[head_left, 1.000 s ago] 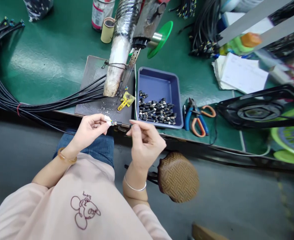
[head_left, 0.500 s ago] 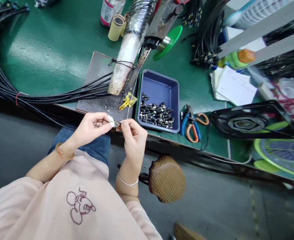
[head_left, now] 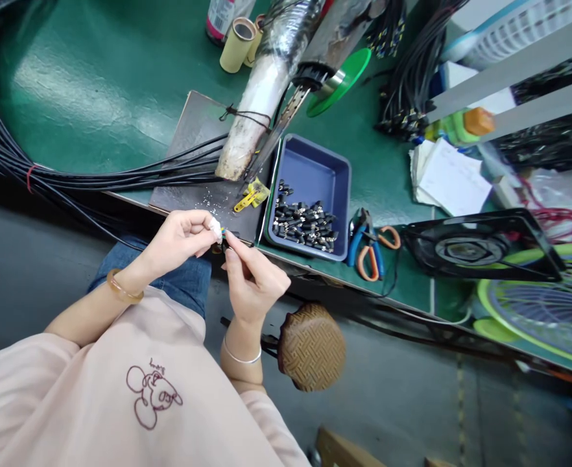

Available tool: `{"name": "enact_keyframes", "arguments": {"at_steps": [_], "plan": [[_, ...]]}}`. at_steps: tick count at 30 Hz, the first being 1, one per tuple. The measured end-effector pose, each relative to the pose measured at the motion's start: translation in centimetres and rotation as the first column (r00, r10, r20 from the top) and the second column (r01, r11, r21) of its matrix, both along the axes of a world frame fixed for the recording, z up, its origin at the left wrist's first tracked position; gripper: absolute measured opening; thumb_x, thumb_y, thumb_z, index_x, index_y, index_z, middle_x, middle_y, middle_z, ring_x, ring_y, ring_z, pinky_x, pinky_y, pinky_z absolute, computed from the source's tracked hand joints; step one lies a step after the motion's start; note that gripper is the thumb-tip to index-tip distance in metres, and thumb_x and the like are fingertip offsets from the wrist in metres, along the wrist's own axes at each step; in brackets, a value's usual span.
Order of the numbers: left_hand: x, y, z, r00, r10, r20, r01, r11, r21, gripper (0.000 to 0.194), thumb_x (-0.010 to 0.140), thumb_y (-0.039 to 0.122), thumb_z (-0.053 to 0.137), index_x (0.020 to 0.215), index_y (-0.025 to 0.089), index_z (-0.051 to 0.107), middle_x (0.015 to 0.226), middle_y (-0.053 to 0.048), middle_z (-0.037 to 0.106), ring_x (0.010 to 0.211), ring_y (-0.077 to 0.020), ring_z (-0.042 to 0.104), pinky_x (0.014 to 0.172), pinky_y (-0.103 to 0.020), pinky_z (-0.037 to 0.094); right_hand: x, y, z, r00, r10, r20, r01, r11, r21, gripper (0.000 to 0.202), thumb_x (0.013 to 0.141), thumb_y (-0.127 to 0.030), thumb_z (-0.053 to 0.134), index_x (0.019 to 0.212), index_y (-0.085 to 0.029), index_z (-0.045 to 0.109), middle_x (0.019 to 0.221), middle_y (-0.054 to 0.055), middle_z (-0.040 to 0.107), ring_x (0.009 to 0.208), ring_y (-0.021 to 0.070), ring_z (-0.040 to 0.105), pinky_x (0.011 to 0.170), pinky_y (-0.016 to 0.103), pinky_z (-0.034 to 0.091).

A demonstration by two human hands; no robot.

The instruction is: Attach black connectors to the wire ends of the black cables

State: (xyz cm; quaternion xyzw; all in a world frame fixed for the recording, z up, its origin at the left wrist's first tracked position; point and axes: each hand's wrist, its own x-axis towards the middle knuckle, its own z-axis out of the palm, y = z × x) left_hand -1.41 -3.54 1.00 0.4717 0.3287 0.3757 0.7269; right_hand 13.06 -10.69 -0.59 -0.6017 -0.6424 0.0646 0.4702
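Note:
My left hand [head_left: 181, 241], with white wrapping on its fingertips, pinches a small piece with coloured wires [head_left: 223, 231] at the table's front edge. Against the same wires rests the index finger of my right hand [head_left: 253, 277]. Its thumb is bent beneath, and a small dark part shows by the fingertips, too small to name. Just beyond the hands, a dark board [head_left: 179, 194] carries white specks and a yellow clip-like piece [head_left: 246, 202]. To their right, a blue plastic tray [head_left: 318, 165] holds many small black connectors [head_left: 305, 224].
A wrapped white tube [head_left: 247, 130] and a soldering iron-like metal rod [head_left: 286, 113] overhang the board. Black cables [head_left: 82, 180] run in from the left. Right of the tray lie pliers [head_left: 368, 243], a black fan frame [head_left: 480, 246] and papers [head_left: 454, 175]. A stool [head_left: 311, 347] stands below.
My right hand's index finger has straightened onto the coloured wires, where thumb and finger pinched before. The thin white strand rising from that hand no longer shows. The view has shifted slightly.

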Motion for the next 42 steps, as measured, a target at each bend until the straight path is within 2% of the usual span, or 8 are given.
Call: {"name": "enact_keyframes", "arguments": {"at_steps": [5,9,13,17,22,30,38,42], "plan": [[0.2,-0.2,-0.2,1.000,0.008,0.002,-0.008,1.000,-0.026,0.020,0.074,0.025,0.072,0.064,0.016,0.057,0.048,0.006,0.047,0.045,-0.0040,0.037,0.043,-0.018,0.025,0.2,-0.2,0.0,0.984,0.004,-0.176,-0.022,0.995,-0.099,0.022,0.093,-0.036,0.061,0.095,-0.024,0.079,0.059,-0.002,0.068,0.044,0.0099,0.054,0.043,0.024,0.039],[0.3,-0.3,-0.3,1.000,0.027,0.000,-0.027,0.999,-0.023,0.018,0.070,0.023,0.073,0.064,0.014,0.059,0.053,0.005,0.050,0.048,-0.0029,0.036,0.046,-0.018,0.027,0.5,0.1,0.3,0.927,-0.116,-0.358,0.088,0.992,-0.093,0.017,0.089,-0.032,0.066,0.097,-0.024,0.078,0.065,-0.003,0.069,0.046,0.0079,0.052,0.044,0.022,0.036],[0.3,-0.2,-0.3,1.000,0.021,0.012,-0.021,1.000,0.002,0.015,0.070,0.022,0.070,0.064,0.013,0.059,0.057,0.004,0.052,0.051,-0.0036,0.039,0.049,-0.018,0.030,0.8,0.6,0.3,0.888,-0.047,-0.457,-0.066,0.971,-0.229,0.019,0.082,-0.030,0.072,0.099,-0.025,0.077,0.076,-0.003,0.070,0.044,0.0045,0.040,0.043,0.022,0.031],[0.2,-0.2,-0.3,1.000,0.015,0.011,-0.016,1.000,0.024,0.013,0.069,0.022,0.069,0.065,0.013,0.061,0.058,0.004,0.053,0.053,-0.0046,0.042,0.052,-0.019,0.035,0.8,0.9,0.0,0.838,0.007,-0.546,-0.158,0.961,-0.229,0.013,0.086,-0.034,0.069,0.081,-0.022,0.072,0.070,-0.003,0.068,0.052,0.0077,0.055,0.050,0.021,0.043],[0.0,-0.1,-0.1,0.999,-0.004,-0.035,0.006,0.999,0.044,0.010,0.068,0.020,0.067,0.063,0.012,0.062,0.060,0.002,0.055,0.056,-0.0054,0.045,0.055,-0.018,0.037,0.7,1.1,0.2,0.854,0.041,-0.519,-0.177,0.960,-0.216,0.015,0.088,-0.034,0.066,0.082,-0.022,0.071,0.072,-0.002,0.069,0.062,0.0109,0.063,0.054,0.022,0.048],[0.3,-0.1,-0.1,0.997,0.018,-0.075,-0.012,0.996,0.088,0.012,0.068,0.022,0.065,0.064,0.013,0.059,0.059,0.003,0.051,0.055,-0.0050,0.041,0.053,-0.018,0.036,0.7,0.9,0.2,0.905,0.018,-0.426,-0.108,0.976,-0.190,0.007,0.087,-0.023,0.067,0.090,-0.021,0.074,0.076,-0.004,0.064,0.048,0.0046,0.039,0.046,0.022,0.029],[0.5,-0.3,-0.4,0.989,0.046,-0.140,-0.025,0.989,0.149,0.013,0.072,0.024,0.061,0.066,0.013,0.057,0.057,0.004,0.045,0.053,-0.0050,0.037,0.052,-0.018,0.032,0.9,1.0,0.2,0.972,0.023,-0.233,-0.058,0.988,-0.144,0.010,0.089,-0.027,0.066,0.095,-0.022,0.073,0.074,-0.004,0.064,0.049,0.0057,0.040,0.048,0.023,0.034],[0.6,-0.2,-0.5,0.983,0.088,-0.162,-0.058,0.982,0.181,0.015,0.075,0.024,0.061,0.066,0.013,0.057,0.055,0.005,0.041,0.051,-0.0045,0.034,0.050,-0.018,0.030,1.0,1.3,0.3,0.924,-0.022,-0.381,0.047,0.997,0.056,0.015,0.090,-0.032,0.064,0.103,-0.024,0.065,0.058,-0.009,0.052,0.042,0.0059,0.041,0.042,0.021,0.031]]}}
